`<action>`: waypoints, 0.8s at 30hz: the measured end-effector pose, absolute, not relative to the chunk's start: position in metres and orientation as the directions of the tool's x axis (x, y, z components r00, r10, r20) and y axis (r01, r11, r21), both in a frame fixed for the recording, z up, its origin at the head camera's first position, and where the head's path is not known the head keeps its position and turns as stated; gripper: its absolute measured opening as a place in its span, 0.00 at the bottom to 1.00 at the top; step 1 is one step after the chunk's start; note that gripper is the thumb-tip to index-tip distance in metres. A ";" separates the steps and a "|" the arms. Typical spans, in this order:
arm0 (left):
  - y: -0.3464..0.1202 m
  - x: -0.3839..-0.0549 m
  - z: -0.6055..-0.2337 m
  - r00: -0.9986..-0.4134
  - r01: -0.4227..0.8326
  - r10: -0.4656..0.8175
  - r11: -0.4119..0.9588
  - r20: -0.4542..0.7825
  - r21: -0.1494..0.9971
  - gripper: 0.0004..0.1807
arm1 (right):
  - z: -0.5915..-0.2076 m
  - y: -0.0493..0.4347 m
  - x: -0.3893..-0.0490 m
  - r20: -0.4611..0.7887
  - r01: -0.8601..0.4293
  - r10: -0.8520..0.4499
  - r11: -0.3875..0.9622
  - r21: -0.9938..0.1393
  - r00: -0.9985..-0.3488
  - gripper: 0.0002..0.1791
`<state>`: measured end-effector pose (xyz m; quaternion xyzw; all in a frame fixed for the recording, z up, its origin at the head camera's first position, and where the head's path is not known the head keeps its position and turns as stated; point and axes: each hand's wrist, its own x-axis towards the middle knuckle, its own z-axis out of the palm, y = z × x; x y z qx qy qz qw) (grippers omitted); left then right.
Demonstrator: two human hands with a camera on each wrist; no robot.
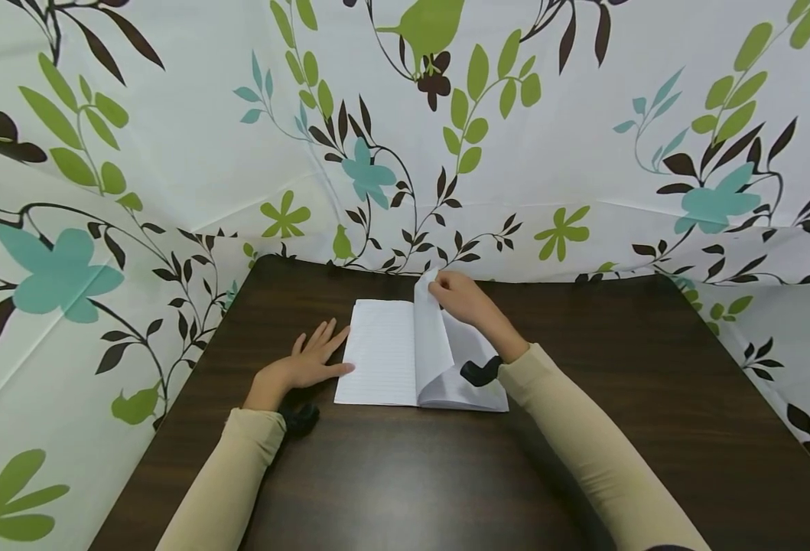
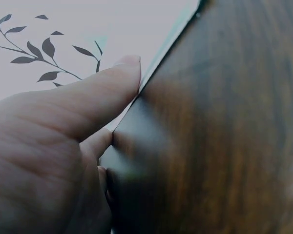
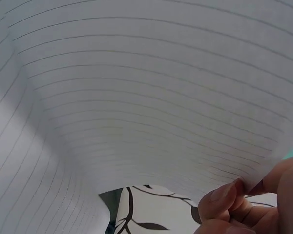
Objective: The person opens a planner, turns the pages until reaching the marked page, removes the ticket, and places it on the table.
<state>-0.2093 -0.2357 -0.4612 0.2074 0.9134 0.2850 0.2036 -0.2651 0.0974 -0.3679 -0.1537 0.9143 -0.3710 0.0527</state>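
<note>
An open notebook [image 1: 380, 352] with lined white pages lies on the dark wooden table. My right hand [image 1: 461, 295] pinches the top corner of one page [image 1: 432, 329], which stands raised and curved near the spine. The right wrist view shows that lined page [image 3: 136, 87] arching close to the camera, with the thumb and fingers [image 3: 219, 197] gripping its edge. My left hand [image 1: 304, 363] rests at the notebook's left edge, fingers spread, thumb on the page's margin. In the left wrist view, the left thumb [image 2: 112, 80] lies along the page edge.
The dark table [image 1: 391, 474] stretches out around the notebook. Behind and beside it hangs a white cloth [image 1: 570, 168] printed with leaves, flowers and birds. Each wrist carries a black strap-on piece, such as the left one [image 1: 300, 419].
</note>
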 end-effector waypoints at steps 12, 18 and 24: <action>-0.230 -0.213 -0.457 -0.830 0.253 0.470 0.798 -0.301 0.548 0.50 | -0.370 0.074 -0.270 0.010 -0.273 -0.363 0.682 -0.678 -0.932 0.16; -0.231 -0.210 -0.459 -0.836 0.243 0.461 0.798 -0.299 0.552 0.51 | -0.377 0.059 -0.274 -0.010 -0.284 -0.393 0.681 -0.675 -0.919 0.17; -0.233 -0.207 -0.462 -0.839 0.242 0.460 0.793 -0.290 0.559 0.52 | -0.377 0.045 -0.276 -0.028 -0.302 -0.419 0.696 -0.651 -0.907 0.18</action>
